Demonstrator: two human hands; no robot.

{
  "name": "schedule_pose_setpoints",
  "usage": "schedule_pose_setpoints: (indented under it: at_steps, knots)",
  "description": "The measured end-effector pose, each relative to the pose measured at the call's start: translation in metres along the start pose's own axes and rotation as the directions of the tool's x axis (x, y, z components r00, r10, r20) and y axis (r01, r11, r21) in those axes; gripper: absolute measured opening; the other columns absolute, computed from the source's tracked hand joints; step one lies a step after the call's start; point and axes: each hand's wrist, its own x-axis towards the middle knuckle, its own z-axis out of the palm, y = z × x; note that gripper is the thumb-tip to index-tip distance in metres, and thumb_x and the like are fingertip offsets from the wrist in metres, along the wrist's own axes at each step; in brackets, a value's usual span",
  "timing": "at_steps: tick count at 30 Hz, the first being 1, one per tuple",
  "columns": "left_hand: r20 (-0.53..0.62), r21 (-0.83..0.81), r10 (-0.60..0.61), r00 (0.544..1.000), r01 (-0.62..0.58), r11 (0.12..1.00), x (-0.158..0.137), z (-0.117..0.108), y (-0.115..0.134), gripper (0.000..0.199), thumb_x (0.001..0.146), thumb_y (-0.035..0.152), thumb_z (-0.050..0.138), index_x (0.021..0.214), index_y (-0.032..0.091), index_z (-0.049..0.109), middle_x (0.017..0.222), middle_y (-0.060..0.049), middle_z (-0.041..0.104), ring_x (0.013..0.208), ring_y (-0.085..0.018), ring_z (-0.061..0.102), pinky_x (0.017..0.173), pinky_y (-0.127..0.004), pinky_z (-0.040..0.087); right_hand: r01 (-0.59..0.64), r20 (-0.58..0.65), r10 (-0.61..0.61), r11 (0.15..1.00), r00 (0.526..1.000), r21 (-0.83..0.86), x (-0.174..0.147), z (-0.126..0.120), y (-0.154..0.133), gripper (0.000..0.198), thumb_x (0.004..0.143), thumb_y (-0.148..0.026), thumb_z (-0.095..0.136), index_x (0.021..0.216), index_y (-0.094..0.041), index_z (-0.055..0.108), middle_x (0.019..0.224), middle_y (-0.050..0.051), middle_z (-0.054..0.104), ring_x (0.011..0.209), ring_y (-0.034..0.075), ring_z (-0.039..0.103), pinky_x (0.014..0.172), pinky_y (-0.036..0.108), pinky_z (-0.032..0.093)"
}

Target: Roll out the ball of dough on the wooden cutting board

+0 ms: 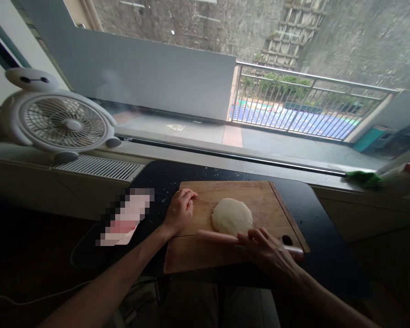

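Observation:
A round, pale lump of dough (231,215) rests on a wooden cutting board (187,257), which lies on a black table. My right hand (264,246) is closed around a wooden rolling pin (215,237). The pin lies across the board along the near edge of the dough, seeming to touch or overlap it. At the board's left edge rests my left hand (181,208), apart from the dough. Its fingers are bent and together, and whatever is under them is hidden.
The black table (328,241) stands against a window sill. A pixelated pinkish item (126,218) lies on its left part. A white fan (68,123) stands at the left on a vented ledge. A green cloth-like item (365,178) is on the right sill.

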Motion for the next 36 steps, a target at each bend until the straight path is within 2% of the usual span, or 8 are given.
schedule_pose_setpoints:
  at_steps: [11,16,20,23,28,32,34,36]
  knots:
    - [-0.07,-0.216,-0.141,0.988,0.123,0.969,0.004,0.001,-0.002,0.032,0.077,0.007,0.033,0.092,0.019,0.059,0.098,-0.005,0.059,0.097,-0.017,0.056,0.092,-0.037,0.046,-0.108,0.044,0.11,0.993,0.993,-0.048,0.014,0.005,-0.041,0.05,0.088,-0.018,0.048,0.136,-0.021,0.035,0.099,0.008,0.056,0.085,0.02,0.053,0.069,0.032,0.05]
    - [-0.062,-0.275,-0.227,0.972,0.202,0.94,0.005,0.001,-0.001,0.025,0.086,0.021,0.036,0.092,0.018,0.06,0.098,-0.005,0.061,0.097,-0.018,0.057,0.093,-0.037,0.045,-0.199,-0.018,0.198,0.974,0.98,-0.104,0.017,0.015,-0.05,0.05,0.088,-0.016,0.046,0.136,-0.02,0.033,0.099,0.01,0.056,0.083,0.021,0.053,0.066,0.033,0.051]
    - [-0.06,-0.332,-0.29,0.955,0.255,0.908,0.006,0.0,0.004,0.032,0.092,0.034,0.031,0.093,0.019,0.06,0.097,-0.005,0.063,0.097,-0.018,0.058,0.092,-0.035,0.044,-0.187,0.005,0.188,0.977,0.982,-0.101,0.02,0.018,-0.055,0.05,0.088,-0.018,0.047,0.136,-0.019,0.033,0.097,0.009,0.056,0.08,0.021,0.054,0.061,0.031,0.05]
    - [-0.061,-0.358,-0.337,0.939,0.295,0.886,0.006,-0.001,0.007,0.037,0.093,0.037,0.028,0.09,0.019,0.06,0.096,-0.005,0.064,0.096,-0.018,0.059,0.092,-0.035,0.044,-0.275,-0.033,0.273,0.949,0.961,-0.152,0.026,0.021,-0.059,0.047,0.088,-0.019,0.048,0.133,-0.019,0.036,0.095,0.009,0.056,0.078,0.021,0.055,0.054,0.028,0.048]
    - [-0.039,-0.346,-0.324,0.945,0.292,0.892,0.006,-0.003,0.008,0.04,0.094,0.039,0.024,0.092,0.019,0.059,0.097,-0.005,0.063,0.097,-0.018,0.057,0.092,-0.034,0.043,-0.209,0.018,0.214,0.966,0.977,-0.151,0.036,0.026,-0.068,0.049,0.088,-0.017,0.044,0.136,-0.017,0.032,0.093,0.009,0.058,0.075,0.019,0.057,0.05,0.026,0.046]
    - [-0.027,-0.312,-0.331,0.943,0.306,0.899,0.006,-0.003,0.01,0.041,0.094,0.039,0.023,0.093,0.019,0.058,0.098,-0.005,0.062,0.1,-0.018,0.056,0.094,-0.033,0.041,-0.394,0.031,0.414,0.885,0.91,-0.246,0.043,0.021,-0.059,0.047,0.092,-0.024,0.041,0.137,-0.018,0.029,0.092,0.008,0.058,0.072,0.018,0.059,0.05,0.025,0.045]
    - [-0.026,-0.307,-0.331,0.943,0.307,0.901,0.006,-0.003,0.011,0.041,0.094,0.038,0.022,0.093,0.019,0.058,0.098,-0.005,0.062,0.1,-0.018,0.056,0.094,-0.033,0.041,-0.371,0.068,0.402,0.888,0.913,-0.271,0.043,0.021,-0.06,0.047,0.092,-0.021,0.04,0.138,-0.017,0.028,0.093,0.008,0.058,0.072,0.018,0.059,0.052,0.025,0.045]
    - [-0.03,-0.305,-0.324,0.946,0.3,0.904,0.006,-0.003,0.012,0.04,0.094,0.037,0.022,0.093,0.019,0.058,0.098,-0.005,0.062,0.1,-0.018,0.056,0.094,-0.032,0.041,-0.277,0.123,0.316,0.926,0.941,-0.257,0.041,0.021,-0.063,0.049,0.092,-0.018,0.039,0.139,-0.015,0.026,0.097,0.009,0.058,0.074,0.018,0.059,0.053,0.026,0.045]
